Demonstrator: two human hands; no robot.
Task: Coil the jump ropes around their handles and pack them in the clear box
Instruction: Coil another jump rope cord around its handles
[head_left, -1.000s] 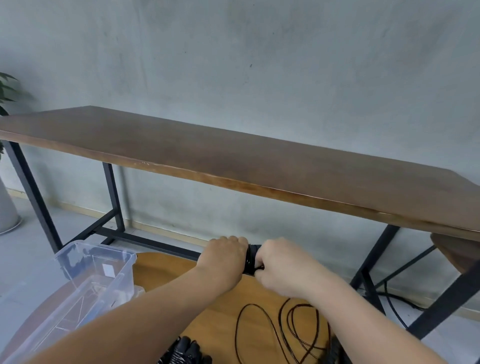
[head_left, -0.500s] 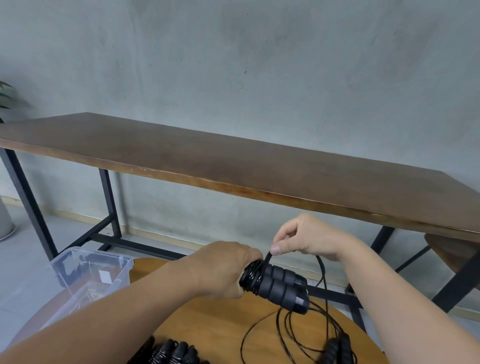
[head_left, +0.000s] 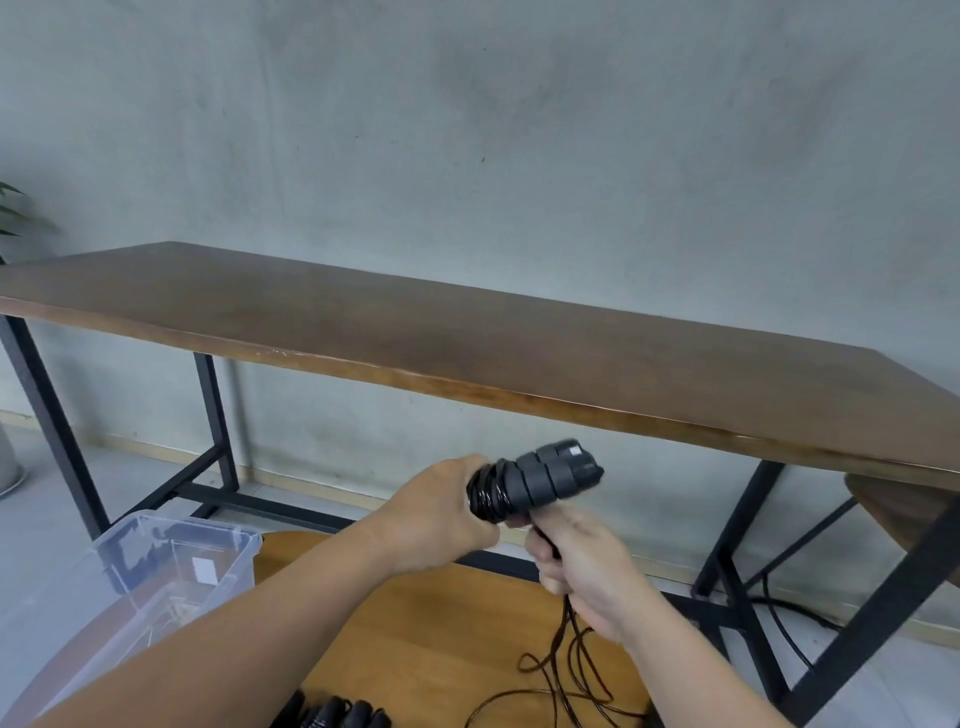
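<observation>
In the lower centre of the frame the left hand (head_left: 441, 512) has its fingers curled tight round the near end of the paired handles (head_left: 540, 480), which it holds in the air above the round desk (head_left: 415, 623). The handles' long axis runs from that fist up and to the right, their ribbed free end pointing toward the frame's right side. A few turns of black rope (head_left: 569, 660) already sit wound against the left fist.

The right hand (head_left: 587, 566) is just below and to the right of the handles, fingers closed round the loose rope, which drops from it into a tangle on the desk at the bottom of the frame. The coming wrap, as I judge it, turns on this: the rope leaves the handles on their underside (nearest the right hand), so that hand must carry it up and over, across the long axis.

The clear box (head_left: 171, 566) waits at lower left, well apart.
</observation>
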